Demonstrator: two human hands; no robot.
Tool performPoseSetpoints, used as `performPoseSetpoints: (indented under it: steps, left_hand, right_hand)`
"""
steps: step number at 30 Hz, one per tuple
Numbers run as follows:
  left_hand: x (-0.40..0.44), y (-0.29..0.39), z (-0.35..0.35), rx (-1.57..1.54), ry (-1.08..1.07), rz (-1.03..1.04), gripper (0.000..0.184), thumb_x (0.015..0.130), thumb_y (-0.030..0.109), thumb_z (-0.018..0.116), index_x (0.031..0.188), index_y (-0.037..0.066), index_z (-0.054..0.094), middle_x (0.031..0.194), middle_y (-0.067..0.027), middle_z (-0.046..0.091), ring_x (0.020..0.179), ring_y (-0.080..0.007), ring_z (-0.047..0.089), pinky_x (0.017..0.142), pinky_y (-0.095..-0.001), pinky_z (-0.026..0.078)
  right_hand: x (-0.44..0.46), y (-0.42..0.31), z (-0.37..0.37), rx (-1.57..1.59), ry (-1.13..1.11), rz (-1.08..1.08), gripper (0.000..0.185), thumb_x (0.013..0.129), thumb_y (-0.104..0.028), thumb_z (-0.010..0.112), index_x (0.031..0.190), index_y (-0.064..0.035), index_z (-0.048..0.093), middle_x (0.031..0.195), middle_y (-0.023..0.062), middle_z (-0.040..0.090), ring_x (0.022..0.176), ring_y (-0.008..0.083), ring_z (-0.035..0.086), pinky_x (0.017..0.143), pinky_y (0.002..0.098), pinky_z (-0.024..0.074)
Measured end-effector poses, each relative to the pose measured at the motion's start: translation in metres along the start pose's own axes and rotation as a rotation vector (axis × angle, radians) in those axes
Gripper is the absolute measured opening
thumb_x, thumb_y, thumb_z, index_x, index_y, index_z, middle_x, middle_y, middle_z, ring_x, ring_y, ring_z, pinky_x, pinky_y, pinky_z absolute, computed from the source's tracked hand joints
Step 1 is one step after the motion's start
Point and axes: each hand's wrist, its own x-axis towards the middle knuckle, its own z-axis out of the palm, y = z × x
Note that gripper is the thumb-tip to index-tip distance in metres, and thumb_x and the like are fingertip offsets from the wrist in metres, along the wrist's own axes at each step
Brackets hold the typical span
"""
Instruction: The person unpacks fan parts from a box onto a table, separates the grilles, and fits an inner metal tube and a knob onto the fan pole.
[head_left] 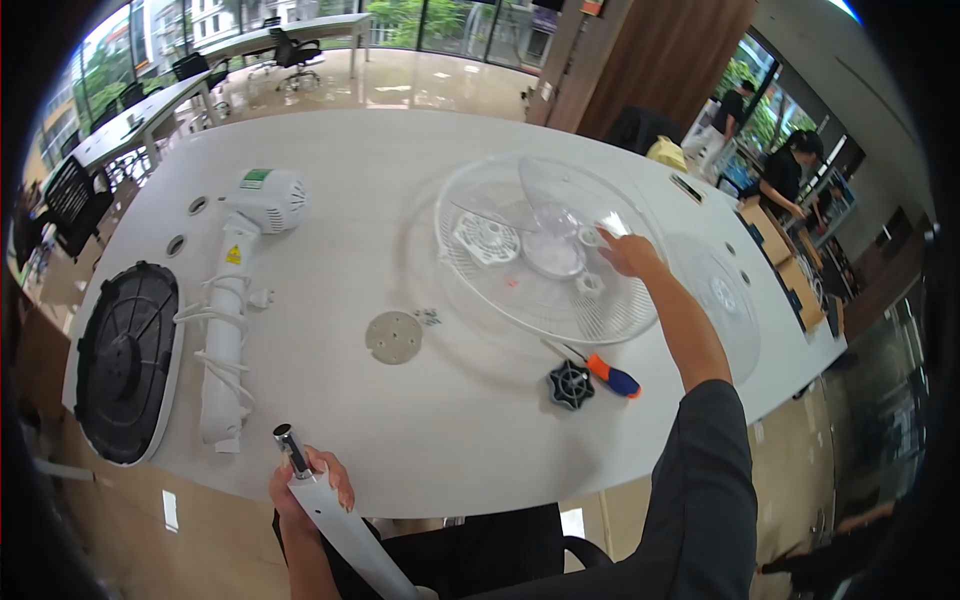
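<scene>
My left hand is wrapped round a white fan pole near its upper end, where a short chrome tube sticks out. The pole slants over the table's front edge. My right hand reaches over a clear fan grille, index finger stretched out and thumb apart. Its fingertips are at a small white round part; whether they touch it I cannot tell. Inside the grille lie transparent fan blades, a white vented piece and another small white part.
On the left lie a white fan motor housing with a cord-wrapped stem and a black-bottomed oval base. A screwdriver, black knob, grey disc, screws and second clear grille are nearby. People stand at back right.
</scene>
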Motion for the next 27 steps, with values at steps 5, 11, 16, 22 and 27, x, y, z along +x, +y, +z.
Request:
performPoseSetpoints:
  steps: [5,11,16,22,27]
  left_hand:
    - [-0.001,0.0,-0.002,-0.017,-0.009,-0.014,0.048,0.1,0.046,0.037,0.096,0.001,0.051,0.075,-0.0174,0.052,0.054,-0.0318,0.059,0.045,-0.0435,0.051]
    - [0.001,0.0,-0.004,-0.028,-0.054,0.006,0.048,0.1,0.046,0.038,0.097,0.0,0.052,0.075,-0.0172,0.051,0.054,-0.0316,0.059,0.045,-0.0431,0.051]
    - [-0.001,0.0,-0.001,-0.069,0.002,-0.012,0.044,0.094,0.045,0.046,0.092,0.001,0.051,0.075,-0.0186,0.053,0.055,-0.0321,0.059,0.048,-0.0439,0.051]
    - [-0.001,0.0,0.0,-0.066,0.0,-0.01,0.043,0.094,0.043,0.044,0.092,0.001,0.052,0.076,-0.0188,0.054,0.056,-0.0322,0.06,0.049,-0.0439,0.052]
    - [0.0,0.001,0.002,-0.061,0.002,-0.007,0.042,0.094,0.042,0.044,0.094,0.001,0.053,0.077,-0.0189,0.055,0.058,-0.0326,0.061,0.051,-0.0437,0.053]
  right_hand:
    - [0.017,0.006,0.033,-0.052,0.197,-0.098,0.056,0.098,-0.038,0.045,0.146,-0.0108,0.037,0.096,0.021,0.067,0.089,0.0358,0.067,0.08,0.0467,0.0524]
    - [0.011,-0.001,0.042,-0.196,0.417,-0.127,0.055,0.095,-0.027,0.052,0.14,0.0025,0.041,0.091,0.0186,0.065,0.077,0.0324,0.067,0.074,0.0442,0.0533]
    - [-0.018,-0.031,-0.003,0.058,0.164,0.119,0.068,0.093,-0.024,0.055,0.148,0.0022,0.026,0.113,0.0245,0.061,0.093,0.0381,0.065,0.088,0.046,0.0502]
    - [0.011,0.002,0.029,-0.132,0.651,-0.257,0.063,0.091,-0.014,0.052,0.149,-0.004,0.028,0.135,0.0259,0.052,0.126,0.0411,0.049,0.106,0.0443,0.0404]
    - [0.028,0.017,0.043,0.103,0.437,-0.234,0.034,0.087,-0.002,0.05,0.12,-0.001,0.058,0.131,0.0235,0.054,0.121,0.0379,0.053,0.103,0.0424,0.044]
